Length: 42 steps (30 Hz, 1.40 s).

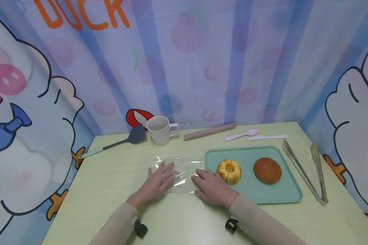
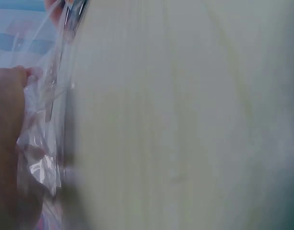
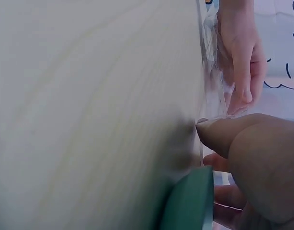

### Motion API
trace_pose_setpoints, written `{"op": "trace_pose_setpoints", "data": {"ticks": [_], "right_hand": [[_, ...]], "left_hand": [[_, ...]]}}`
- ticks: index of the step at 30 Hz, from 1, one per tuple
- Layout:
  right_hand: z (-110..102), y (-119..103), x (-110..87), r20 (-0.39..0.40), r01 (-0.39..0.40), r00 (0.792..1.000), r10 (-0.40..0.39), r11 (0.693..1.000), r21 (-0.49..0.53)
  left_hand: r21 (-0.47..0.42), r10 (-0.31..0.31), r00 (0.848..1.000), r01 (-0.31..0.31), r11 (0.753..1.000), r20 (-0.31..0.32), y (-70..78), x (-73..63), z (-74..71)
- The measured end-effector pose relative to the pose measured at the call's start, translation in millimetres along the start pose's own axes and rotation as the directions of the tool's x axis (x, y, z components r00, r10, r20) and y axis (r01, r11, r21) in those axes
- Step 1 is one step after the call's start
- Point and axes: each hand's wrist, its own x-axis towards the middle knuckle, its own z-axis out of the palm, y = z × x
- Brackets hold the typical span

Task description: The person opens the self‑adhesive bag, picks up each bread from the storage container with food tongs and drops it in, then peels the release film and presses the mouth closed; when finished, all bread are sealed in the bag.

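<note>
Smoothing the clear film, left of the tray on the tabletop, seems in hand; the next move likely wants an edge lifted. Left grip lies spread, right grip loosely parted beside the tray, neither grasping anything. Only the head view shows the tray's brown bun.

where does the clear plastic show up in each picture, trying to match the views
Head: the clear plastic lies just below centre, under the left hand.
Left wrist: along the left edge, crinkled.
Right wrist: in the upper right, beside that same hand.
Shared landmark: the pale tabletop.
</note>
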Motion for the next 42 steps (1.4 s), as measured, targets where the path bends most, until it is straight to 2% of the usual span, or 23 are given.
{"op": "trace_pose_setpoints", "data": {"ticks": [4, 8, 16, 22, 28, 31, 35, 38, 42], "right_hand": [[0.4, -1.2, -0.2, 0.000, -0.001, 1.000, 0.001, 1.000, -0.002], [0.6, -1.9, -0.4, 0.002, -0.005, 1.000, 0.005, 1.000, -0.006], [-0.5, -1.3, -0.3, 0.009, -0.010, 1.000, 0.010, 1.000, -0.003], [-1.5, -0.6, -1.2, 0.012, -0.007, 1.000, 0.007, 1.000, 0.016], [-0.6, -1.0, -1.2, 0.015, -0.004, 1.000, 0.003, 1.000, 0.009], [-0.7, -2.5, -0.9, 0.011, -0.009, 1.000, 0.009, 1.000, 0.009], [-2.4, -4.0, 1.0, 0.006, -0.019, 1.000, 0.019, 1.000, 0.004], [-3.1, -4.3, 2.5, 0.008, -0.024, 1.000, 0.024, 1.000, -0.002], [-3.5, -3.9, 3.4, 0.008, -0.029, 1.000, 0.029, 0.999, 0.018]], "left_hand": [[-0.051, 0.009, 1.000, -0.010, 0.999, -0.028, -0.9, -0.7, 1.1], [-0.067, 0.004, 1.000, -0.005, 0.998, -0.017, -0.2, -1.0, -0.1], [0.041, -0.034, 0.999, 0.034, 0.999, 0.018, -3.3, -0.4, -2.9], [0.140, -0.057, 0.998, 0.051, 0.989, 0.037, -2.0, 1.6, -3.4], [0.170, -0.079, 0.996, 0.072, 0.983, 0.033, 2.4, 2.2, -0.9], [0.162, -0.082, 0.997, 0.082, 0.983, -0.005, 2.5, 1.6, 1.4], [0.081, -0.090, 0.994, 0.095, 0.992, -0.063, 1.3, 1.7, 3.0], [-0.002, -0.094, 0.993, 0.094, 0.996, -0.073, 1.2, 0.5, 2.1], [-0.047, -0.089, 0.994, 0.086, 0.995, -0.059, 2.4, -1.3, -0.5]]}}
